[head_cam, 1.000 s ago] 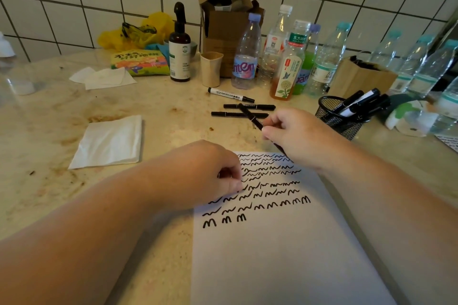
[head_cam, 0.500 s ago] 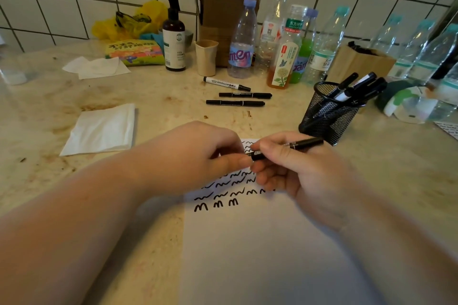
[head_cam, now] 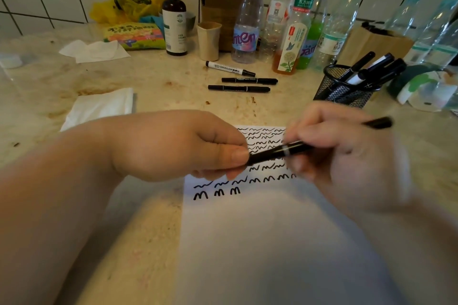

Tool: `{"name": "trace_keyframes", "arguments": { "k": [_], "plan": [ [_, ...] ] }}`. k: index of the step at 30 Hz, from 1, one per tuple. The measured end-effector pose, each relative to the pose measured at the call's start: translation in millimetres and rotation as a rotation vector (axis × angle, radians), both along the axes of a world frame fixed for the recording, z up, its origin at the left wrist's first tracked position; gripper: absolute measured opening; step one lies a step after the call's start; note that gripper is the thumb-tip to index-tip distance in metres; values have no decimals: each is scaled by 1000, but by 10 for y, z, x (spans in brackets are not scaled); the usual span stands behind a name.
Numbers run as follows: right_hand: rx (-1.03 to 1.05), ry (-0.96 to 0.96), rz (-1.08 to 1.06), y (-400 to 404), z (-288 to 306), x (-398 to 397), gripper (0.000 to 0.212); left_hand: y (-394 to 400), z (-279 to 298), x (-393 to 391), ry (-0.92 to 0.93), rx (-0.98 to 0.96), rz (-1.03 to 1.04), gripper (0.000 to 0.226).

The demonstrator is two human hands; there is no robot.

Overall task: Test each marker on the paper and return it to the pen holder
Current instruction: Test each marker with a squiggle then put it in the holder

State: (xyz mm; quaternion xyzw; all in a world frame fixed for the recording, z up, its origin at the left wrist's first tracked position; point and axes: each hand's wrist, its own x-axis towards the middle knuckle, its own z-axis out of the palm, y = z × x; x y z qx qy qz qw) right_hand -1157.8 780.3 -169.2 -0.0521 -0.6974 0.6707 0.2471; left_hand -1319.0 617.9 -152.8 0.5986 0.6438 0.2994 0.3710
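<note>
We hold the black marker (head_cam: 280, 151) level above the paper (head_cam: 260, 242), our left hand (head_cam: 178, 146) pinching its cap end and our right hand (head_cam: 347, 156) wrapped round the barrel. To seat the cap well, we should press straight along the barrel. Half a second ago the marker sat nearer the pen holder (head_cam: 344, 91); three markers (head_cam: 239, 79) lie where they were.

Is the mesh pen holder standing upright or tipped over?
Tipped, it seems: the pen holder leans toward the left on the counter, its rim slanted, with several markers sticking out to the upper right.
</note>
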Motion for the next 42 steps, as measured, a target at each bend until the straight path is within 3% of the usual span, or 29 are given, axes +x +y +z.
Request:
{"name": "trace_keyframes", "arguments": {
  "k": [2, 4, 8, 12, 15, 42],
  "plan": [
    [-85, 83, -46, 116, 19, 26, 13, -54, -8, -56, -52, 7, -3, 28],
    [-131, 40, -69, 170, 0, 32, 7, -28, -48, -93, -20, 47, 97, 33],
    [-7, -223, -9, 49, -70, -6, 21, 114, -136, -30, 277, 74, 337, 40],
    [132, -352, -42, 0, -81, 1, 23, 117, -196, -22, 532, 19, 371, 29],
    [154, -409, -56, -19, -94, 14, 22, 123, -226, -32, 610, -8, 347, 27],
    [134, -469, -127, -49, -71, 10, 23, 129, -243, -30, 653, -20, 323, 33]
  ]
}}
